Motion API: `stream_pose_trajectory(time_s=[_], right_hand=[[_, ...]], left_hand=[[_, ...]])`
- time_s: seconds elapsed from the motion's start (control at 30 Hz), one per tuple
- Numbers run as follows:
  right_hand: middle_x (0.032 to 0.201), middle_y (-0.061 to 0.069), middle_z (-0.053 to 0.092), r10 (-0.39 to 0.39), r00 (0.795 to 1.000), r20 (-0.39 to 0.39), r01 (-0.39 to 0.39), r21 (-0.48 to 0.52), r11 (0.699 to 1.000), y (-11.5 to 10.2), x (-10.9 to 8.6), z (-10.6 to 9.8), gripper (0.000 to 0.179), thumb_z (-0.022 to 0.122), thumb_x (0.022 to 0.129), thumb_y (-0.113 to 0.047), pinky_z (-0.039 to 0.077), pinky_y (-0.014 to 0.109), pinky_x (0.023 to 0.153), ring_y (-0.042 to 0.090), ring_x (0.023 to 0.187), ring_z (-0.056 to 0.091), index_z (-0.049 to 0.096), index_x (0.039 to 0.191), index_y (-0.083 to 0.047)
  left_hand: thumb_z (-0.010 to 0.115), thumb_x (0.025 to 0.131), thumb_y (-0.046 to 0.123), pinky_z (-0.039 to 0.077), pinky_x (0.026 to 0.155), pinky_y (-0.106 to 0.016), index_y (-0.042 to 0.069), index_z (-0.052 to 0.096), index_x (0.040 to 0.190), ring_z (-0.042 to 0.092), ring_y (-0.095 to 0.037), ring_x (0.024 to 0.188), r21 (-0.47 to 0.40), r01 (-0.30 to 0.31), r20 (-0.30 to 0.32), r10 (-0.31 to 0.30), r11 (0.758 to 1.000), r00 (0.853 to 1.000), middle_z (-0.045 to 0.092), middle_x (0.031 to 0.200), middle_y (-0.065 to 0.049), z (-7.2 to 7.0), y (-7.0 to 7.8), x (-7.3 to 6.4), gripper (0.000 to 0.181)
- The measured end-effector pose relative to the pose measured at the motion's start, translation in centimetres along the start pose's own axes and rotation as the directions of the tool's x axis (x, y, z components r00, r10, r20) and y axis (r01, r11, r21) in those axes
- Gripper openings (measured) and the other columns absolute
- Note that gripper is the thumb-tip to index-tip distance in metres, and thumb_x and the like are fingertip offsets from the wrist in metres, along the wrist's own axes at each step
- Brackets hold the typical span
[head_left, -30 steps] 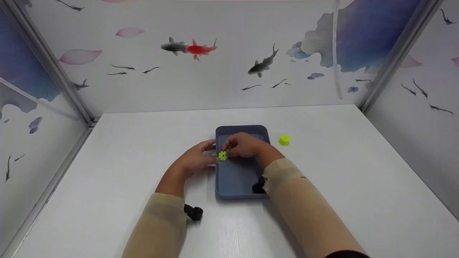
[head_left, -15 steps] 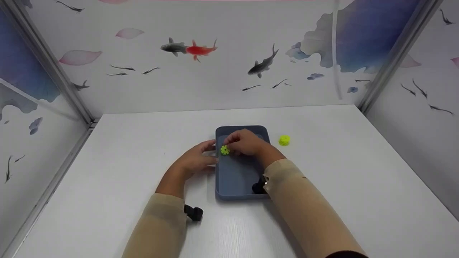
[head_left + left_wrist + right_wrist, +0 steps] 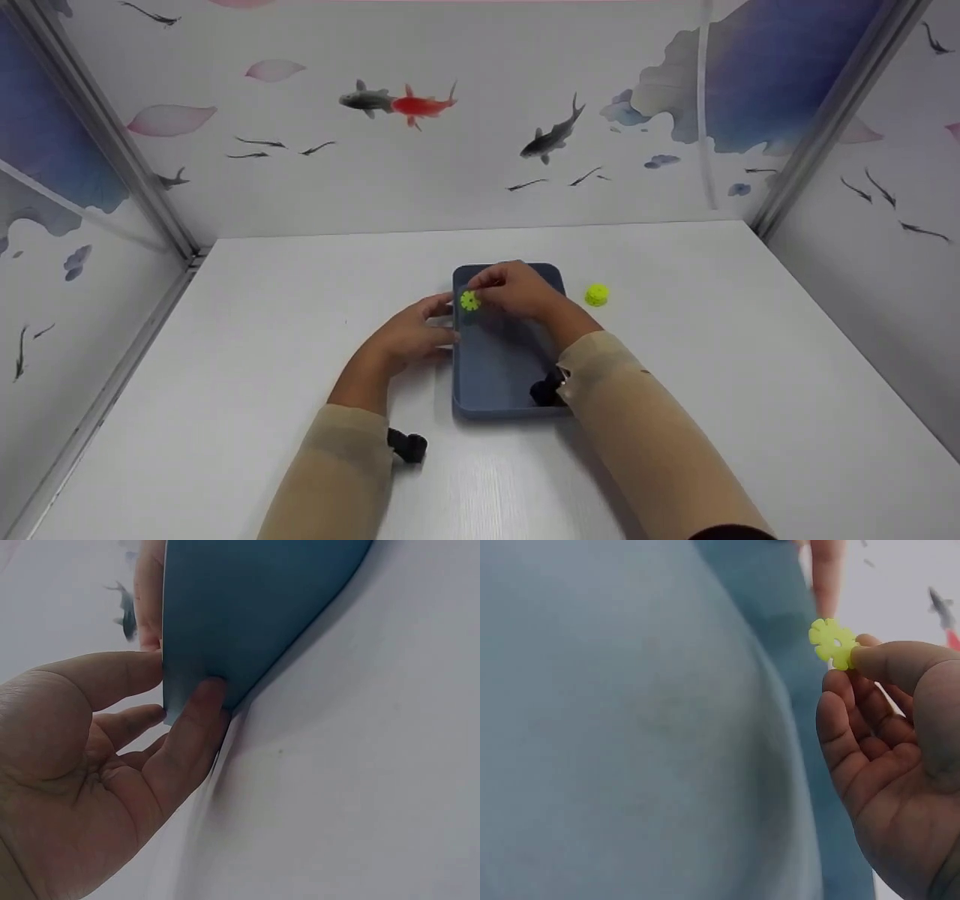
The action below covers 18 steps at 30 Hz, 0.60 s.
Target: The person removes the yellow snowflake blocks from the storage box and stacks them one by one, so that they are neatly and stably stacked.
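My right hand [image 3: 517, 291] pinches a yellow-green snowflake building disc [image 3: 470, 301] between thumb and fingertips, above the upper left part of a blue-grey tray [image 3: 491, 375]. Slots round the rim of the disc [image 3: 832, 643] and a hole in its middle show in the right wrist view. At the tray's left side is my left hand [image 3: 412, 330], its fingers spread and fairly straight. In the left wrist view its fingertips [image 3: 208, 694] rest against the outer wall of the tray [image 3: 232, 607] and touch its rim.
A small yellow-green knobbly piece [image 3: 597, 295], perhaps stacked discs, lies on the white table [image 3: 675, 375] right of the tray. A black wrist camera [image 3: 547, 390] on the right arm hangs over the tray's near right corner. Printed panels [image 3: 480, 172] enclose the table.
My right hand has carried the disc from the tray's left rim away from me, toward its far left corner. My left hand stays at the tray's side.
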State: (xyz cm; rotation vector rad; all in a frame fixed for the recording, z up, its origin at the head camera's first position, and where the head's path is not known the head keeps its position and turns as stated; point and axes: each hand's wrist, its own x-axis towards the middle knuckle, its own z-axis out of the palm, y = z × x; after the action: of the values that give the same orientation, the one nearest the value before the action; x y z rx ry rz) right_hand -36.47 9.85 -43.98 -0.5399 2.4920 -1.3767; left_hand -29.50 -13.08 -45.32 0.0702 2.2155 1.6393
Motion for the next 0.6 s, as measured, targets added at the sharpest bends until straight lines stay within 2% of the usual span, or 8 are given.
stream_pose_trajectory(time_s=[0.2,0.3,0.4,0.6], right_hand=[[0.113,0.004,0.077,0.002,1.0,-0.006,-0.001,0.042,0.999,-1.3,-0.6,-1.6,0.017,0.07,0.103,-0.024,0.065,0.034,0.09,0.028,0.103,0.073,0.08,0.117,-0.021],[0.115,0.006,0.077,0.002,1.0,-0.013,-0.001,0.081,0.997,-1.9,-1.3,-2.4,0.018,0.07,0.103,-0.023,0.065,0.033,0.091,0.034,0.109,0.073,0.08,0.119,-0.019],[0.116,0.007,0.077,0.009,0.998,-0.056,-0.001,0.15,0.989,-2.3,-2.3,-3.3,0.019,0.07,0.103,-0.021,0.065,0.031,0.089,0.038,0.11,0.072,0.079,0.119,-0.017],[0.111,0.008,0.076,0.026,0.99,-0.137,0.016,0.291,0.957,-1.8,-4.2,-5.3,0.023,0.07,0.103,-0.017,0.064,0.026,0.082,0.024,0.096,0.071,0.077,0.123,-0.008]], left_hand=[[0.074,0.095,0.007,0.06,0.11,-0.046,0.029,0.042,0.165,0.061,-0.028,0.141,0.008,0.002,-0.003,-0.002,1.0,1.0,0.046,0.167,-0.004,0.1,0.2,0.0,0.08],[0.074,0.095,0.007,0.061,0.109,-0.046,0.028,0.041,0.166,0.061,-0.029,0.142,0.0,0.0,0.001,0.0,1.0,1.0,0.046,0.168,-0.004,0.1,0.2,0.0,0.082],[0.075,0.093,0.006,0.062,0.108,-0.045,0.027,0.041,0.166,0.06,-0.031,0.143,-0.006,0.001,-0.001,-0.001,1.0,1.0,0.046,0.168,-0.005,0.1,0.1,0.0,0.083],[0.076,0.093,0.004,0.062,0.107,-0.045,0.025,0.041,0.166,0.061,-0.032,0.142,-0.004,-0.014,-0.007,0.014,1.0,1.0,0.046,0.168,-0.006,0.2,0.0,0.1,0.085]])
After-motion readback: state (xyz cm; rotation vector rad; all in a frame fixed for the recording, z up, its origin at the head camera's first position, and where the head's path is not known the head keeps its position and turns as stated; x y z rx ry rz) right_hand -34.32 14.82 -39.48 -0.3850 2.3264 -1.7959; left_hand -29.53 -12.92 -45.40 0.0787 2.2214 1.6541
